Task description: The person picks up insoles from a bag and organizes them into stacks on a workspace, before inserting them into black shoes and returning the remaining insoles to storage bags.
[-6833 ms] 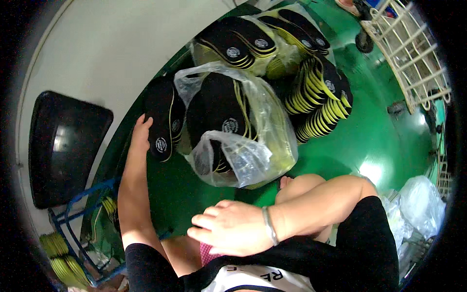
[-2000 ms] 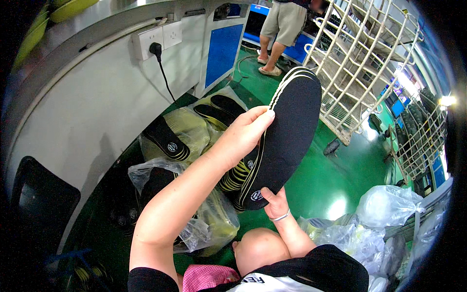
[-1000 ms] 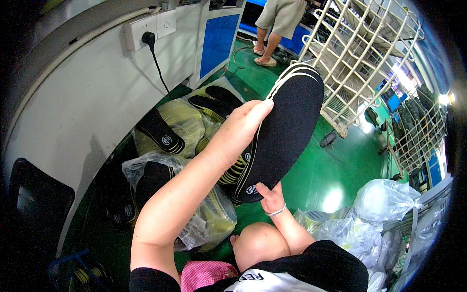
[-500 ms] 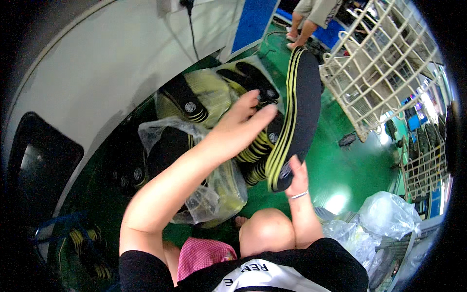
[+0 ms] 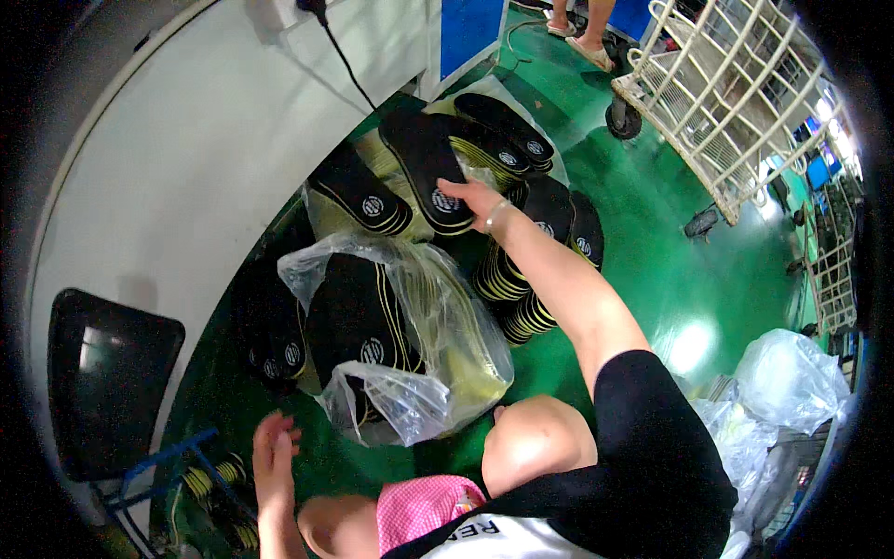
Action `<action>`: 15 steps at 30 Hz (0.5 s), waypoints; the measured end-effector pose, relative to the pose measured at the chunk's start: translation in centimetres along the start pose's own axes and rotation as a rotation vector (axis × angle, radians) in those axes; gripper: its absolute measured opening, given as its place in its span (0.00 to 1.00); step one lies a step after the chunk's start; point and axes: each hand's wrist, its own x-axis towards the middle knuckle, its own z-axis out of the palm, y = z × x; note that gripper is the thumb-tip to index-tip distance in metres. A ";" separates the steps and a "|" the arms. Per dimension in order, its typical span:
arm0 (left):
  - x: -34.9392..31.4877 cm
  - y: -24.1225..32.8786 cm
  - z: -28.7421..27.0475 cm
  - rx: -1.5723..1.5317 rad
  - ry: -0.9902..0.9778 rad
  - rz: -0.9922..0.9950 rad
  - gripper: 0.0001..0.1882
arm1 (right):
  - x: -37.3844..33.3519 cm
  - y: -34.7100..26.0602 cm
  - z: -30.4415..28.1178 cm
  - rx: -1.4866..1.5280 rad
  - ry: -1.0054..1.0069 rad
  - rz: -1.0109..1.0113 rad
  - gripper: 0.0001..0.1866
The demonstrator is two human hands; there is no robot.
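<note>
Reaching forward, my right hand (image 5: 475, 198) is closed on the heel end of a black insole (image 5: 421, 158) with yellow edging and a round pale mark. That insole is held over a stack of similar insoles (image 5: 360, 194) lying on clear plastic. My left hand (image 5: 275, 447) is low at the left, slightly blurred, fingers loosely apart and holding nothing. Between my hands stands a clear plastic bag (image 5: 447, 326) with more black insoles (image 5: 349, 312) in it. Tall insole stacks (image 5: 545, 210) stand beneath and beside my right forearm.
A white wire cart (image 5: 689, 121) on wheels stands at the far right. Black insoles (image 5: 270, 326) lie along the pale wall (image 5: 186, 168). A chair with a black back (image 5: 112, 373) is at left. Stuffed plastic bags (image 5: 787, 377) sit at right. Another person's feet (image 5: 591, 51) show at the top.
My right hand has swung forward and left with insole in grip, from the right side to over the far stacks. My left hand has drawn back to the lower left.
</note>
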 end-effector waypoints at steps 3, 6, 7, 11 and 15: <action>-1.4 -3.3 -2.2 0.279 0.057 0.005 0.19 | 5.4 0.9 -1.0 -0.087 -0.058 0.095 0.36; -3.1 -4.4 -3.1 0.386 0.128 0.037 0.18 | 7.0 0.8 0.8 -0.408 0.075 0.324 0.34; -3.1 -4.7 -3.6 0.432 0.093 0.050 0.19 | 7.4 1.5 0.7 -0.405 0.107 0.254 0.31; -3.1 -6.3 -4.4 0.494 0.057 -0.032 0.20 | 10.1 2.1 -0.1 -0.426 -0.035 0.244 0.28; -3.1 -7.8 -3.9 0.461 -0.008 -0.047 0.20 | 11.4 2.0 2.0 -0.587 0.101 0.265 0.28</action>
